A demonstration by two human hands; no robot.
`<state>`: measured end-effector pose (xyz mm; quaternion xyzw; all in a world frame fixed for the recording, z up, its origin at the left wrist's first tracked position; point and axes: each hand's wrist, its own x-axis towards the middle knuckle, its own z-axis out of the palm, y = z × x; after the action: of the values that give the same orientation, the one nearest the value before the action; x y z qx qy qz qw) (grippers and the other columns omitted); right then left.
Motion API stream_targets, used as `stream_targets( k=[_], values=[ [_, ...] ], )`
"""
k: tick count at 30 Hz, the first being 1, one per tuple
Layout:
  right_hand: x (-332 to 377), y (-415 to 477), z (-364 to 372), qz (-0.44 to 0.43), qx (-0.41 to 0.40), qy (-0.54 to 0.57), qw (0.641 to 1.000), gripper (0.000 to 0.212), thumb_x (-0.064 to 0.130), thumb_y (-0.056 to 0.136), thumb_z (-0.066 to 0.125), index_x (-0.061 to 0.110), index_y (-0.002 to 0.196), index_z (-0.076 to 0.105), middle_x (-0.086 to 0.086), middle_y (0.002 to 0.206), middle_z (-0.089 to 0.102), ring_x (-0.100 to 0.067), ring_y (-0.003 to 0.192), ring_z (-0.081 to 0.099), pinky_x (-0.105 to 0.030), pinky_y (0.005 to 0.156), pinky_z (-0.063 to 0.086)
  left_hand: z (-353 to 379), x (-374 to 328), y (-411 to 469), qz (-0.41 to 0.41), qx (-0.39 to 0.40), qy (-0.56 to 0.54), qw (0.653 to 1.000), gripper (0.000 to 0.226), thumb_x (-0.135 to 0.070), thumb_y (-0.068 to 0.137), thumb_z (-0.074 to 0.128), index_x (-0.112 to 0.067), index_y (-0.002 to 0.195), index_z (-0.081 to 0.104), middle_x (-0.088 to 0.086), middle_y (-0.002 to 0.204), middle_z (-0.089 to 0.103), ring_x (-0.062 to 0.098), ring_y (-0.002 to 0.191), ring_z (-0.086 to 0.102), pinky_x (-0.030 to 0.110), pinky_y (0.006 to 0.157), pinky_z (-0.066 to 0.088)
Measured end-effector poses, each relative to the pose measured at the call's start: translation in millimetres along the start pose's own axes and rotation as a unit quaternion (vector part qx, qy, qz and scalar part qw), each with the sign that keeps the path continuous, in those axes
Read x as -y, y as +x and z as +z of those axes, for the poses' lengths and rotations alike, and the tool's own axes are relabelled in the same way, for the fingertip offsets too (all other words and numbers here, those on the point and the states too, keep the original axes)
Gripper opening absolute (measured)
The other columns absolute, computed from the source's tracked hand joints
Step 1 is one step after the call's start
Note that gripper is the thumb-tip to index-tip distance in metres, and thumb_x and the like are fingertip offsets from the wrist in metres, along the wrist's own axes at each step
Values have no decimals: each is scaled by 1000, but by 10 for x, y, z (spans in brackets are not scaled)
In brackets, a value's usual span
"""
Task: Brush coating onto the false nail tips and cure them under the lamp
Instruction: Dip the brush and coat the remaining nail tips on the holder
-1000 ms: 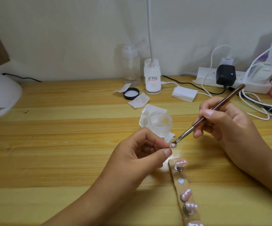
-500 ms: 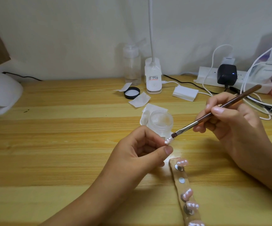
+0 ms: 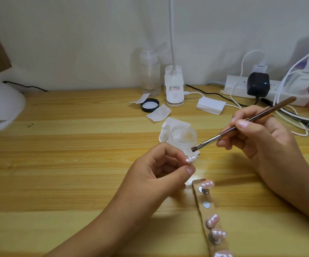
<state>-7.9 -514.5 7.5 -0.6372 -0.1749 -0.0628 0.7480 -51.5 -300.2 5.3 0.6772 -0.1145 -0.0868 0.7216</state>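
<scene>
Brush (image 3: 210,139): pinched between thumb and fingers of your right hand (image 3: 261,138). A second ago its bristles touched the tip; now they hang clear of it, just beside the jar (image 3: 182,136).
Tip (image 3: 191,159): glossy, held above the table in the thumb-and-forefinger pinch of your left hand (image 3: 161,171).
Strip (image 3: 206,213): four more tips, one peg bare.
Lamp (image 3: 0,102): far left, well apart.
Reading: stroke looks finished; reload or cure probably next.
</scene>
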Motion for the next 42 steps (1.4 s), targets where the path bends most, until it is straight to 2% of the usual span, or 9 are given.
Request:
stream_targets(
  k=[2,5,7,9,16,26,34,38,42],
  values=[
    [8,11,-11,5,0,16,1000,8,22,83,62,27,81,68,0,70,65,-14,67,65,-22,65,53,-10,9,-2,-3,2,-2,1000,10,-30,70,75,-27,77,69,-4,75,67,9,64,60,19,66,48],
    [24,36,-23,27,3,55,998,10,20,79,66,25,84,74,2,70,62,-8,67,59,-19,66,51,-19,9,-3,-9,4,-4,1000,4,-23,77,72,-24,81,71,-2,78,69,8,67,62,17,67,49],
    [35,55,-22,50,6,79,996,13,21,73,70,22,84,77,3,72,64,-6,68,60,-17,67,51,-19,14,-5,-7,5,3,1000,5,-23,78,72,-23,83,72,-3,79,70,8,69,62,17,67,49],
    [40,62,-17,61,11,91,994,12,18,76,69,20,84,78,3,72,65,-5,67,61,-17,67,51,-18,18,-7,-5,1,6,1000,4,-24,79,72,-23,83,73,-4,78,69,7,69,62,16,67,49],
    [63,51,31,71,8,85,994,24,17,84,52,24,68,69,-1,64,60,-10,55,58,-19,54,49,-13,13,0,5,0,18,1000,5,-23,78,71,-27,79,73,-12,74,68,2,66,60,13,65,47],
    [44,18,45,56,24,37,997,20,17,83,55,25,72,70,-4,67,65,-13,59,64,-22,56,53,-8,12,-8,-3,0,27,1000,5,-24,75,71,-29,75,74,-11,72,68,1,64,59,13,64,47],
    [32,15,19,29,-43,13,999,5,18,83,56,16,82,61,0,67,63,-11,56,61,-21,54,51,-8,33,-5,-4,-9,47,999,4,-26,74,72,-30,75,74,-13,71,67,-1,67,59,13,64,47],
    [59,6,48,35,-18,36,999,16,18,83,55,23,72,65,-2,64,61,-12,53,59,-21,52,49,-2,27,-7,-4,-10,52,999,4,-27,74,72,-29,75,74,-12,72,69,-1,67,60,12,64,46],
    [64,-4,47,46,16,37,998,12,18,83,56,21,74,64,-2,65,62,-13,54,62,-21,52,51,4,28,-9,-2,-10,59,998,6,-26,74,72,-32,73,74,-14,69,67,-2,64,59,11,62,46]
  ],
)
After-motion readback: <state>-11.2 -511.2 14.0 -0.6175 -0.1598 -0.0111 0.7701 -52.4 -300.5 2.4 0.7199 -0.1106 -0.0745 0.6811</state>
